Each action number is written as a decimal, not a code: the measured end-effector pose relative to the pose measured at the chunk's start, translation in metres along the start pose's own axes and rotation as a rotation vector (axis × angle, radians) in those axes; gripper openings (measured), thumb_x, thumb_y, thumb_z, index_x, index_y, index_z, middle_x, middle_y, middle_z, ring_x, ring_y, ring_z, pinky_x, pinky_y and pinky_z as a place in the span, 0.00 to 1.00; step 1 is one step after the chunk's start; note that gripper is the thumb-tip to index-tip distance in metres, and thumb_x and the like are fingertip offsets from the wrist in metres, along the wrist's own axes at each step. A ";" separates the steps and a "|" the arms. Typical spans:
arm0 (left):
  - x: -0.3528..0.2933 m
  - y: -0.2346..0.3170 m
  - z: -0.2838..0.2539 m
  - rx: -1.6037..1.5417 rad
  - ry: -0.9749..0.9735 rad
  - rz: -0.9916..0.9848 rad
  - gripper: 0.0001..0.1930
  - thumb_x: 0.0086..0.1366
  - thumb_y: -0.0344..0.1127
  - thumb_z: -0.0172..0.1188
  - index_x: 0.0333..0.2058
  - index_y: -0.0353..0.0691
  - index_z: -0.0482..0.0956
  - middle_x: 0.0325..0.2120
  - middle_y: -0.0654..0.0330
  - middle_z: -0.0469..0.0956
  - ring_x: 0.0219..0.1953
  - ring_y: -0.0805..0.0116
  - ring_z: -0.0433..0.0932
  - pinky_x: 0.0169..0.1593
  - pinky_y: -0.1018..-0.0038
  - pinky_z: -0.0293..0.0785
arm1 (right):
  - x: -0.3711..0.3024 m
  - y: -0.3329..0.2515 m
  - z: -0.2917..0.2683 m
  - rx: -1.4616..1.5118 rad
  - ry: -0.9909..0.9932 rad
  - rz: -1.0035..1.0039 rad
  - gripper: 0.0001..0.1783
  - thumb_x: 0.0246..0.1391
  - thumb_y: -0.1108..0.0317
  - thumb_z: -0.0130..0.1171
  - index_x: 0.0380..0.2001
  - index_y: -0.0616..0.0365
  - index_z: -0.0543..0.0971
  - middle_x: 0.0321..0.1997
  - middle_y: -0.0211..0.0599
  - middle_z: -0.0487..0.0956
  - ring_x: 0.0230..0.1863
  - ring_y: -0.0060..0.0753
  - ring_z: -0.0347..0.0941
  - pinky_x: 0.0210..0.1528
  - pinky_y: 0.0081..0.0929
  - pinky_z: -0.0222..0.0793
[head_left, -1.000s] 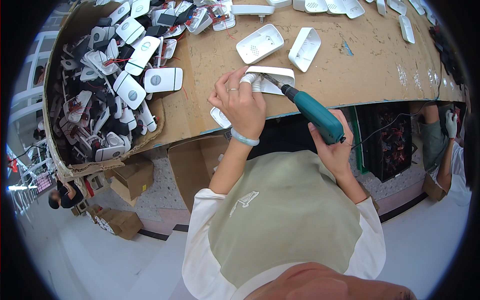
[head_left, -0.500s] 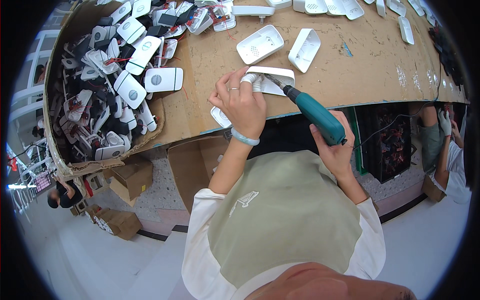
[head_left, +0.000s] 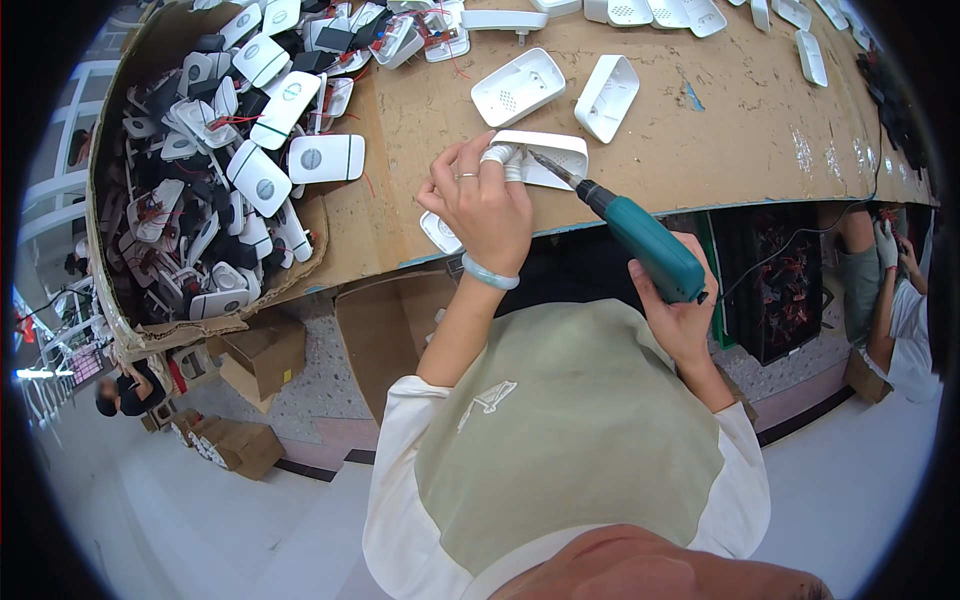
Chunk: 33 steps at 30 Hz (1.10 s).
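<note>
My left hand point(head_left: 483, 205), with white tape round some fingertips, grips the left end of a white plastic housing shell point(head_left: 560, 157) on the cardboard-covered table. A green electric screwdriver point(head_left: 645, 237) lies in my right hand point(head_left: 685, 300), its fingers wrapped round the body. The long metal bit points up and left over the open shell, its tip close to my left fingers. Whether the tip touches anything is hard to make out. Below my left wrist's side, a small white part point(head_left: 440, 232) rests at the table edge.
Two open white shells point(head_left: 518, 88) point(head_left: 608, 98) lie just beyond my hands. At left a cut-open cardboard box point(head_left: 105, 230) holds many white units with red wires. A black cable point(head_left: 800, 232) runs right from the screwdriver. Another person's gloved hand point(head_left: 887, 245) shows at far right.
My right hand has drawn the screwdriver slightly back, down and to the right, so its bit has pulled away from the shell's inside. My left hand stays in place on the shell.
</note>
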<state>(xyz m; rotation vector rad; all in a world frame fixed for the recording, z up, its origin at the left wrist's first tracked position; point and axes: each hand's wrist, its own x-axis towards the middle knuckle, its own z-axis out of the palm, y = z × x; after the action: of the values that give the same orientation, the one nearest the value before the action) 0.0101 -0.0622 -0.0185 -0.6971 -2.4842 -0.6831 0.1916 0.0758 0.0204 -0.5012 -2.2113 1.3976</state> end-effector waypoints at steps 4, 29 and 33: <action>-0.002 0.001 0.002 -0.044 -0.017 -0.006 0.07 0.49 0.23 0.61 0.29 0.35 0.80 0.50 0.62 0.80 0.55 0.56 0.71 0.56 0.56 0.55 | -0.008 -0.002 -0.008 0.021 0.011 0.057 0.12 0.50 0.79 0.70 0.38 0.66 0.80 0.41 0.41 0.79 0.40 0.35 0.76 0.44 0.27 0.71; -0.396 -0.312 -0.003 -0.902 -0.130 -1.485 0.11 0.65 0.26 0.52 0.45 0.39 0.79 0.44 0.60 0.81 0.48 0.65 0.80 0.51 0.67 0.79 | 0.002 0.002 -0.012 0.118 0.270 0.039 0.16 0.56 0.77 0.69 0.48 0.68 0.80 0.45 0.38 0.83 0.44 0.25 0.79 0.50 0.24 0.74; -0.473 -0.313 0.053 0.220 -1.203 -0.961 0.21 0.67 0.49 0.54 0.49 0.41 0.82 0.48 0.42 0.82 0.51 0.40 0.81 0.56 0.51 0.75 | 0.009 -0.012 0.001 0.143 0.221 0.102 0.14 0.55 0.76 0.70 0.45 0.67 0.81 0.42 0.33 0.84 0.41 0.22 0.78 0.48 0.22 0.73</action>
<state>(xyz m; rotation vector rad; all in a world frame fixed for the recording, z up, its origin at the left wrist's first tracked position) 0.1744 -0.4280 -0.4236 0.4338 -3.9500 -0.2232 0.1832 0.0752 0.0329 -0.6900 -1.9200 1.4629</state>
